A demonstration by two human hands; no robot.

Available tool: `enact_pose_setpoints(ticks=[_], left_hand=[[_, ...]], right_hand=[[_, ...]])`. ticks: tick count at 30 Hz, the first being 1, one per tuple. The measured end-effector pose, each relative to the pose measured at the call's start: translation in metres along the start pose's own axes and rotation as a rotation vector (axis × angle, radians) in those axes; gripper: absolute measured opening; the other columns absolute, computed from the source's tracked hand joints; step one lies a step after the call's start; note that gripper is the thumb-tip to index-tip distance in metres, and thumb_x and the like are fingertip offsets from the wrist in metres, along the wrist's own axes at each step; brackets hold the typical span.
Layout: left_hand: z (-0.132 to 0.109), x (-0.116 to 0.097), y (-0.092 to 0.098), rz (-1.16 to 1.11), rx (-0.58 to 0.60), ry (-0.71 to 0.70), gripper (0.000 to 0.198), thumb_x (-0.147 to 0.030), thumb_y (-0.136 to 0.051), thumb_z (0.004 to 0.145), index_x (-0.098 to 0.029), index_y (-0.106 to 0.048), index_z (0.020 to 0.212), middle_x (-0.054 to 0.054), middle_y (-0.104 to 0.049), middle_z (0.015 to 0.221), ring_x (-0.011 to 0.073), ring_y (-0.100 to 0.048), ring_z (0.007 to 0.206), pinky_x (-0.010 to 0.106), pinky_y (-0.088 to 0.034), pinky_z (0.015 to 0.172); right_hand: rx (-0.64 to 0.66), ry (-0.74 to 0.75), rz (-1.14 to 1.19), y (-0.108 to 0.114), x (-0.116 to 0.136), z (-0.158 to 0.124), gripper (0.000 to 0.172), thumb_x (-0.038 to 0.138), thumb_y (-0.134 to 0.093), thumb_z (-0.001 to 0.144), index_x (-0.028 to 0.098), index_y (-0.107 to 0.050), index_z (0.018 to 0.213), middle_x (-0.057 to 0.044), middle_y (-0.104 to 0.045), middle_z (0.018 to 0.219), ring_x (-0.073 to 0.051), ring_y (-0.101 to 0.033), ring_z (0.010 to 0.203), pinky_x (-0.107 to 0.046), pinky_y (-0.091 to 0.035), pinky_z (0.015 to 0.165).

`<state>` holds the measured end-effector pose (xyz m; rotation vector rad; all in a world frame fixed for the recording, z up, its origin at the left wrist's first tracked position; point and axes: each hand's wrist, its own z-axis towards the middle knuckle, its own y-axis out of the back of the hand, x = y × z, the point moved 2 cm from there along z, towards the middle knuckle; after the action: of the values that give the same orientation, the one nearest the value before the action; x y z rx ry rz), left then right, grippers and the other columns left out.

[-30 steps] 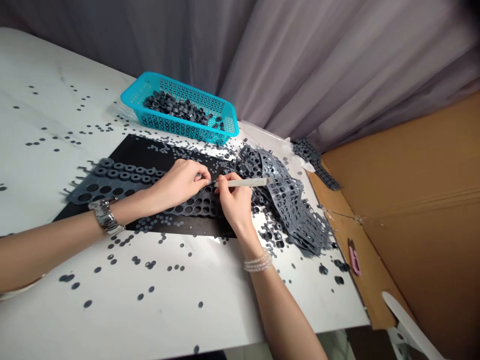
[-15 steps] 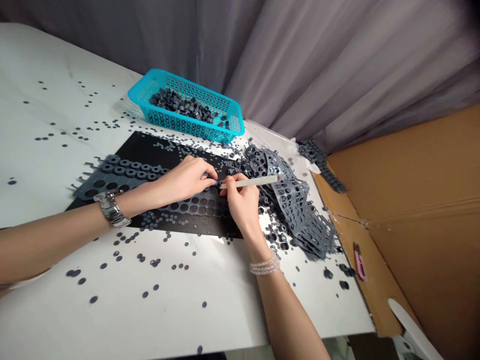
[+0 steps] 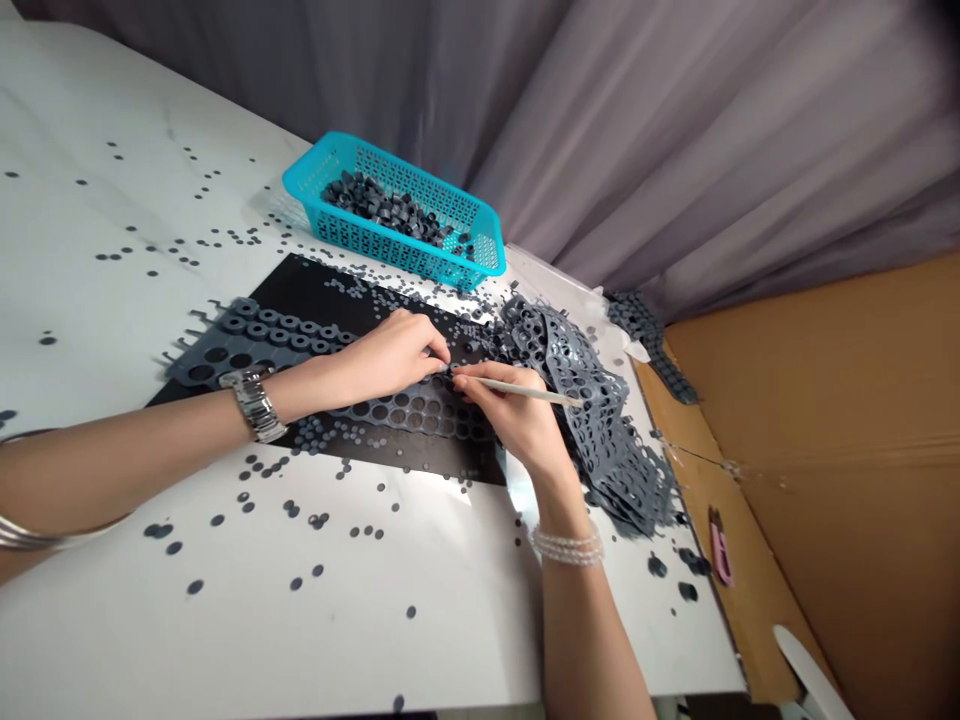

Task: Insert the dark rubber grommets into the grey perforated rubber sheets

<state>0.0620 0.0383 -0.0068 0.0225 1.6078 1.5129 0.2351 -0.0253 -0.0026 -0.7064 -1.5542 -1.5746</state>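
My right hand [image 3: 517, 405] grips a slim white pen-like stick [image 3: 536, 390], whose rear end points right. The stick's working tip is hidden by the fingers. Thumb and forefinger of my left hand [image 3: 397, 355] are closed in a pinch on a small grey rubber piece [image 3: 453, 369], largely covered by the fingertips. Both hands meet over a grey moulded rubber sheet [image 3: 281, 338] with rows of rings and round holes, which my left forearm partly hides. Under the sheet lies a black mat [image 3: 289, 280].
A blue basket [image 3: 491, 258] of small dark rubber parts stands behind the mat. To the right lie crumpled perforated rubber sheets [image 3: 600, 400] and pink-handled snips [image 3: 721, 555] on cardboard [image 3: 750, 600]. Small dark discs are scattered across the white table [image 3: 247, 640].
The stick has swung, its rear end now lower and further right. My right hand has turned and shifted right, while the left keeps its pinch. The whole view has shifted slightly.
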Motion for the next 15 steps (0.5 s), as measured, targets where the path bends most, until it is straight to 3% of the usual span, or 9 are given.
enact_pose_setpoints(ticks=[9,15], left_hand=[[-0.0004,-0.0029,0.0020,-0.045,-0.008,0.007,0.025,-0.020,-0.060,0.085,-0.022,-0.081,0.096,0.005,-0.081,0.096,0.0225,-0.072,0.092,0.032,-0.047,0.084],[-0.0008,0.0009,-0.0021,-0.039,-0.024,-0.020,0.026,-0.023,-0.058,0.086,-0.019,-0.081,0.096,0.009,-0.080,0.094,0.0243,-0.072,0.091,0.033,-0.047,0.082]], right_hand=[[0.015,0.026,-0.015,-0.0016,0.0041,-0.0001,0.023,0.037,-0.065,0.088,0.022,-0.081,0.094,-0.005,-0.079,0.089,-0.021,-0.071,0.082,-0.029,-0.052,0.065],[0.018,0.036,-0.036,-0.0034,0.0027,0.0002,0.022,0.036,-0.064,0.088,0.023,-0.081,0.094,-0.004,-0.079,0.089,-0.021,-0.071,0.081,-0.029,-0.051,0.067]])
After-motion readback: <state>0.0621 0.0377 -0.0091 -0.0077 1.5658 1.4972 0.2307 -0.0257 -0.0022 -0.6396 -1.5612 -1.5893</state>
